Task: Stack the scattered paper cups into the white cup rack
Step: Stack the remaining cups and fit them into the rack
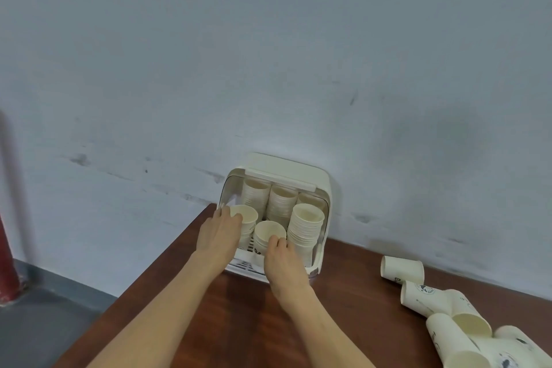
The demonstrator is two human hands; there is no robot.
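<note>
The white cup rack stands against the wall at the table's back edge, its lid raised. Inside are several stacks of paper cups, with a tall stack at the front right. My left hand grips a paper cup at the rack's front left slot. My right hand grips another paper cup in the front middle slot. Both cups stand upright with their mouths up. Several loose paper cups lie on their sides on the table at the right.
The brown wooden table has its left edge running diagonally toward the rack. A grey-blue wall is directly behind. A red post stands on the grey floor at far left.
</note>
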